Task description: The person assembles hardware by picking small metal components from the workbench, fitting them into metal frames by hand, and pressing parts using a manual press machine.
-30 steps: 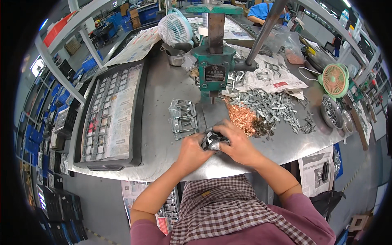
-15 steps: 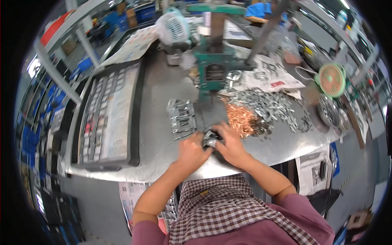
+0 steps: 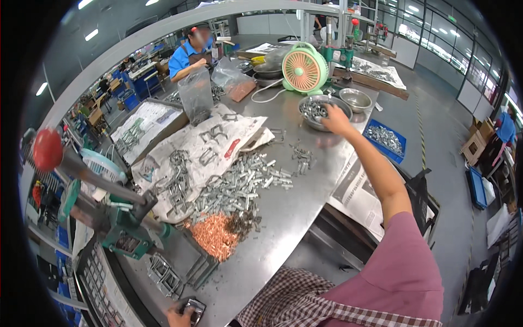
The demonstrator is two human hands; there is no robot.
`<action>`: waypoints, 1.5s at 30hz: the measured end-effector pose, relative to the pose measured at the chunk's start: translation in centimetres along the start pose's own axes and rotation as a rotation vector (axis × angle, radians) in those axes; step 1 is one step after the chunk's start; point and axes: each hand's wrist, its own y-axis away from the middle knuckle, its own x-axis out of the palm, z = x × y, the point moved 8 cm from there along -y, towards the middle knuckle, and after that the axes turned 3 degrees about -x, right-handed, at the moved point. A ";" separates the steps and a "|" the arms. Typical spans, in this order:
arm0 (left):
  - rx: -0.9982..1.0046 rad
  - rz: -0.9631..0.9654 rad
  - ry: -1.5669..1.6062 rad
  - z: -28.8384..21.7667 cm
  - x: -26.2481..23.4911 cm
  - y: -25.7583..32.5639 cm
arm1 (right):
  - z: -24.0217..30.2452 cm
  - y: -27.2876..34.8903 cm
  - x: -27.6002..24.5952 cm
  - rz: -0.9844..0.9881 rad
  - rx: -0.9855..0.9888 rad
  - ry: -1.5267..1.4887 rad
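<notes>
1. Right hand [image 3: 336, 121] is out at full stretch, fingertips down in a bowl [image 3: 316, 126] of small metal parts [image 3: 311, 110]. Can't tell if the fingers are apart or pinched on one, the tips are lost in there.
2. Left hand [image 3: 178, 317] is low and well apart from it, thumb and fingers closed on a frame [image 3: 196, 312], which pokes out on that hand's right.
3. Around the right hand: another bowl [image 3: 357, 100] just beyond and to its right, plus a fan [image 3: 305, 70] behind, a bit left.
4. Ahead of the left hand on the bench [image 3: 283, 229]: more frames [image 3: 164, 277], then the press [image 3: 131, 234] farther off. Copper bits [image 3: 214, 238] lie ahead and right of it, with silver bits [image 3: 242, 185] past those.
5. Handling, just my read: the parts look light, hard and kinda slippery, so pinch one across its sides. The frame looks stiff but thin, so I'd grip the outer sides and go easy, edges might be sharp.
</notes>
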 end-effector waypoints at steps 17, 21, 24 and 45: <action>0.443 -0.522 -0.363 -0.2 2.9 2.6 | -4.8 -7.9 11.9 0.357 -0.219 0.095; 0.370 -0.315 -0.148 -2.4 1.4 1.9 | -11.0 -11.9 11.9 0.221 -0.400 0.189; 0.346 -0.440 -0.005 0.3 -2.3 1.3 | -13.9 -13.8 12.1 0.173 -0.290 0.013; 0.414 -0.549 -0.364 -3.2 -4.8 -1.8 | 18.8 3.7 9.2 0.363 -0.733 -0.036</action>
